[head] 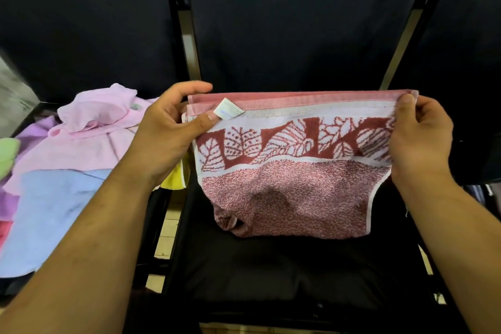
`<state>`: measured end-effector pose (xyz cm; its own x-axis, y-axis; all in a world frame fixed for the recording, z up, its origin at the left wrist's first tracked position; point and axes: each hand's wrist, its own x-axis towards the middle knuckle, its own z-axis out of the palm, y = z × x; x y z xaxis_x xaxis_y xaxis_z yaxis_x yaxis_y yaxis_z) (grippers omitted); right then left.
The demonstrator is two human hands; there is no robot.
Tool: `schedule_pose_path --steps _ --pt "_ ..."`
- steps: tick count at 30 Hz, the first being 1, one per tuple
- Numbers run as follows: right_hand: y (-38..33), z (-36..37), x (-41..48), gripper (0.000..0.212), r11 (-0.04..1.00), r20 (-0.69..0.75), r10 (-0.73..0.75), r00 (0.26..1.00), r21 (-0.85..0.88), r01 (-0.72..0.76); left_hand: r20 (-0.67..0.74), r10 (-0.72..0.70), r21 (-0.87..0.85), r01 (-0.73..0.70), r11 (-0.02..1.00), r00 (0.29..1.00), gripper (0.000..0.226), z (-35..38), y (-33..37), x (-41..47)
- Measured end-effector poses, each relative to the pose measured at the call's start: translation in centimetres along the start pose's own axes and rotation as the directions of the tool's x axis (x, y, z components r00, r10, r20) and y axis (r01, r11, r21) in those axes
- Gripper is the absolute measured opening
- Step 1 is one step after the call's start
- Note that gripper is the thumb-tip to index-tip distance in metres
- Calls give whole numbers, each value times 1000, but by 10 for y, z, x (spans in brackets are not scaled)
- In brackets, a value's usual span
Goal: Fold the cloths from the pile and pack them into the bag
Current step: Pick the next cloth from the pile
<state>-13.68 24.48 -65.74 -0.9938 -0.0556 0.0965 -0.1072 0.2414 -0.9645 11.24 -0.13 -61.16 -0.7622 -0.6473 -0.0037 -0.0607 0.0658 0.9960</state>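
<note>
A red and white towel [292,184] with a leaf-pattern band hangs doubled over above the black chair seat [271,266]. My left hand [170,130] pinches its top left corner, thumb beside a small white label [229,112]. My right hand [417,138] pinches the top right corner. The towel's lower edge sags onto the seat. A pile of cloths [81,144] lies on the chair to the left: pink on top, light blue in front, purple, green and a yellow bit. No bag is in view.
Dark chair backs [298,22] stand behind, with black metal frame bars [187,43] between the seats. Light tiled floor [168,236] shows through the gap between the chairs. A grey surface [13,95] sits at the far left.
</note>
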Motion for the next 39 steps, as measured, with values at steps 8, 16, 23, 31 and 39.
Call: schedule_pose_path --steps 8,16,23,31,39 --pt "-9 -3 -2 36 998 -10 18 1000 53 -18 -116 85 96 -74 993 990 21 -1 -3 1" --pt "-17 -5 -4 26 991 -22 -29 999 131 31 -197 161 169 -128 977 967 18 -2 -2 4" --pt "-24 -6 -4 21 982 -26 -101 995 156 104 -273 100 119 -69 991 957 16 3 4 2" --pt "-29 -13 -3 28 986 6 -152 988 73 152 -361 51 131 -3 991 931 29 -6 2 4" --pt "-49 -14 6 24 997 130 -64 989 60 56 -376 148 126 -108 986 915 9 5 31 10"
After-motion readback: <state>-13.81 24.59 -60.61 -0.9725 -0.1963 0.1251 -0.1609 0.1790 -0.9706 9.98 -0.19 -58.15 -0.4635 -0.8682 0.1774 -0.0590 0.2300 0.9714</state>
